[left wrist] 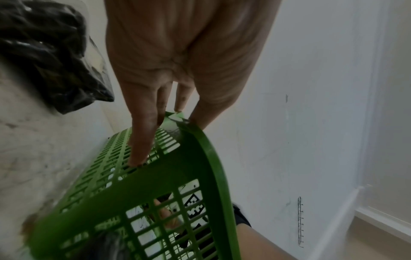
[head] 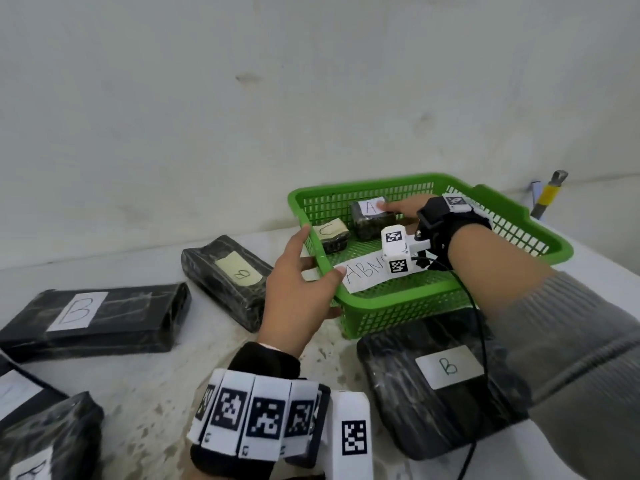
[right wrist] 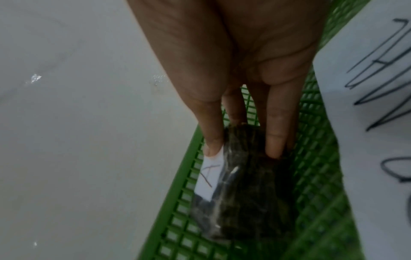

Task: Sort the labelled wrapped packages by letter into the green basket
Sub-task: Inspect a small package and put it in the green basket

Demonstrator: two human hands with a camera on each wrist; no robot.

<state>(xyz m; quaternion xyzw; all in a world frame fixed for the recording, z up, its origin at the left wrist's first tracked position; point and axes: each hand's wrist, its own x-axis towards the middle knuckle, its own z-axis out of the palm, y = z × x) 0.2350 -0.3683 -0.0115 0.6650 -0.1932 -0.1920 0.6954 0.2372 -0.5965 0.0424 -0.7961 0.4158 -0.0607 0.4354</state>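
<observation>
1. Green basket (head: 398, 306) sits on a pale speckled worktop (head: 156, 386) by a white wall (head: 242, 98), right of centre in the head view.
2. Inside basket: small dark wrapped package w/ label "A" (head: 371, 216) at the far side, a 2nd small package w/ label "C" (head: 330, 235) just left of it, and a white paper sheet (head: 363, 275) w/ handwritten letters lying on the basket floor.
3. Right hand (head: 403, 207) reaches into basket; fingers (right wrist: 213, 133) straight, thumb on the "A" label edge and other fingertips on the pkg's opposite side, so the pkg is pinched between them.
4. Left hand (head: 298, 282) holds the basket's near-left rim: thumb over the rim inside, fingers (left wrist: 142, 140) stretched along the mesh wall outside.
5. Outside basket, on the worktop: long black package marked "B" (head: 93, 320) at left, another "B" package w/ yellowish label (head: 225, 275) beside the left hand, a third "B" package (head: 440, 386) in front of the basket.
6. Bottom-left corner: another dark wrapped pkg (head: 48, 441); its label is cut off, letter unclear.
7. Both wrists wear black bands w/ black-and-white marker tags.
</observation>
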